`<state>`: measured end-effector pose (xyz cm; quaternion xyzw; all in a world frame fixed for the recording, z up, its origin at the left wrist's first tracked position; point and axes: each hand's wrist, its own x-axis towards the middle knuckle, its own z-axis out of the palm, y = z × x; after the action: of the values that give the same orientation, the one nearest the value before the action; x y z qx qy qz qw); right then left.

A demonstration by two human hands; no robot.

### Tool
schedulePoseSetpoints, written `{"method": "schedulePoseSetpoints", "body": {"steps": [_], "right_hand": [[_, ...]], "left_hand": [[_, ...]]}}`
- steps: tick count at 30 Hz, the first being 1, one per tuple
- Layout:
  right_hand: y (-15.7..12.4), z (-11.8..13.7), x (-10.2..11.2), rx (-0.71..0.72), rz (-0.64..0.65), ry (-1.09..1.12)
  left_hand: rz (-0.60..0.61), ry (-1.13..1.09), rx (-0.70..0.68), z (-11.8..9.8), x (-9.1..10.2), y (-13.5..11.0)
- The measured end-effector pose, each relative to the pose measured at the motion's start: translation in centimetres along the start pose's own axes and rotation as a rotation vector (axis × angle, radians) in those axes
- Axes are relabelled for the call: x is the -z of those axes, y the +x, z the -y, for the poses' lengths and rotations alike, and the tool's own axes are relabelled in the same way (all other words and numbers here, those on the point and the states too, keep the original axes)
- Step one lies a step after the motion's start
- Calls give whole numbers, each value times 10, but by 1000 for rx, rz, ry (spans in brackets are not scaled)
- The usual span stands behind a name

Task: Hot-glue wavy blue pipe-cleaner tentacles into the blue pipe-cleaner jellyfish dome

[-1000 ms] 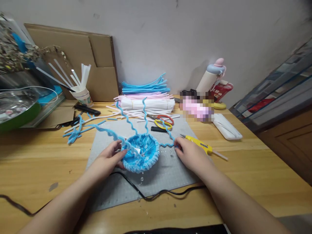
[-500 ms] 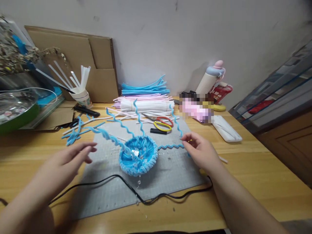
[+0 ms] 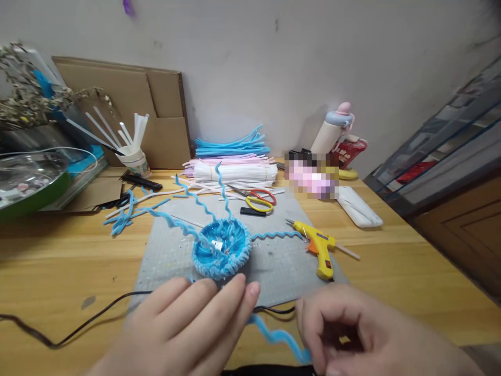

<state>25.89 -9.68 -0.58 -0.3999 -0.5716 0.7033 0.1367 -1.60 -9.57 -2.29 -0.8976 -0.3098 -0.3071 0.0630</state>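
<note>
Close to the camera, my left hand (image 3: 188, 326) and my right hand (image 3: 352, 331) hold the two ends of a wavy blue pipe cleaner (image 3: 279, 339) between them. Left fingers are pressed together on one end; right fingers are curled and pinched on the other. Beyond them a small blue pipe-cleaner bowl (image 3: 221, 253) sits on a grey cutting mat (image 3: 274, 266), with several wavy blue stems sticking out of its rim. A yellow glue gun (image 3: 319, 245) lies on the mat to the bowl's right.
A black cord (image 3: 78, 326) runs across the wooden table under my hands. Scissors (image 3: 258, 200), bundles of blue, pink and white pipe cleaners (image 3: 235, 162), a paper cup of sticks (image 3: 133, 154), cardboard (image 3: 156, 120), a bottle (image 3: 332, 130) and a white case (image 3: 356, 206) stand behind.
Both hands have drawn back from the bowl toward me and now hold a wavy blue pipe cleaner. The glue gun is uncovered on the mat.
</note>
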Motion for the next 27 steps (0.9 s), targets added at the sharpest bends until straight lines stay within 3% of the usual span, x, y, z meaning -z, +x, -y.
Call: {"method": "schedulePoseSetpoints", "body": {"steps": [1,2,3,5,6,8,10,13,19,25,27], "right_hand": [[-4,-1,-1,-9,22,1],[-7,-3,0,-6,36,11],[-10,-6,2,10,36,22],[-11,-18,12,47,-45,-13],[-10,-26,20,57,-151,-80],[-3,-46,40,6,-484,-372],[7,-68,62,-173,-772,-695],[21,-96,88,-318,-953,-750],[32,-112,103,-337,-1037,-667],[22,-108,106,-265,-1070,-313],[14,-105,102,-200,-1035,-136]], "left_hand": [[26,39,-139,-2,-3,5],[24,51,-169,-2,-5,7],[22,39,-181,-3,-7,8],[74,-80,-80,-3,-9,6],[131,-185,-8,-2,-8,3],[247,-439,157,0,-5,-3],[280,-638,332,3,-1,-10],[224,-761,599,7,0,-26],[38,-983,989,15,-4,-54],[-90,-1199,1196,25,-4,-46],[-205,-1249,1285,23,-7,-39]]}}
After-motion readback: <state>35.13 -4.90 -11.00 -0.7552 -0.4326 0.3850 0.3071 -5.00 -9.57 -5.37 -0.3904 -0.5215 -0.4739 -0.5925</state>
